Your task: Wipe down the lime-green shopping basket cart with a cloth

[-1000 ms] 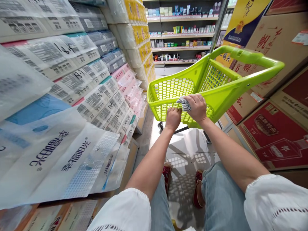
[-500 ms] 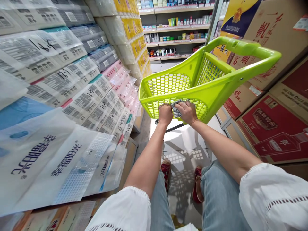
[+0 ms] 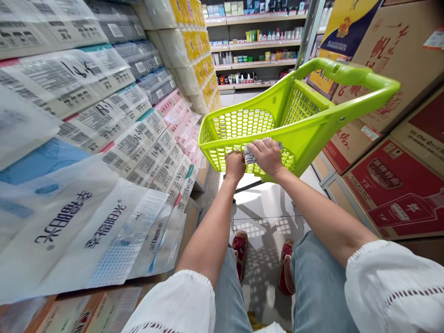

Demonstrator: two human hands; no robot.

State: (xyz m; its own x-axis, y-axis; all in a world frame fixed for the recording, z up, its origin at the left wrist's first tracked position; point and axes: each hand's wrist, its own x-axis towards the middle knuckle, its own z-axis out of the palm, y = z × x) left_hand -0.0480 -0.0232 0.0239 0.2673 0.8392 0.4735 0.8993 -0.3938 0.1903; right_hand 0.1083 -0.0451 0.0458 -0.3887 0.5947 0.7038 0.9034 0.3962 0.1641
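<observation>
A lime-green plastic shopping cart (image 3: 305, 134) with mesh sides stands crosswise in front of me, its handle at the upper right. My left hand (image 3: 235, 165) is closed on the mesh of the cart's near side. Just to its right, my right hand (image 3: 266, 155) presses a striped grey-and-white cloth (image 3: 249, 156) against the same side, near the upper rim. The fingers of that hand are bent over the cloth and cover part of it.
Plastic-wrapped paper packs (image 3: 118, 111) are stacked along the left, with yellow-and-white bundles (image 3: 194, 51) behind. Red and brown cartons (image 3: 398, 180) line the right. Shelves of bottles (image 3: 260, 44) stand at the back. Tiled floor (image 3: 263, 231) lies below the cart.
My right hand has moved slightly up with the cloth, toward the cart's rim. My left hand keeps its grip on the mesh. The whole view has shifted a little.
</observation>
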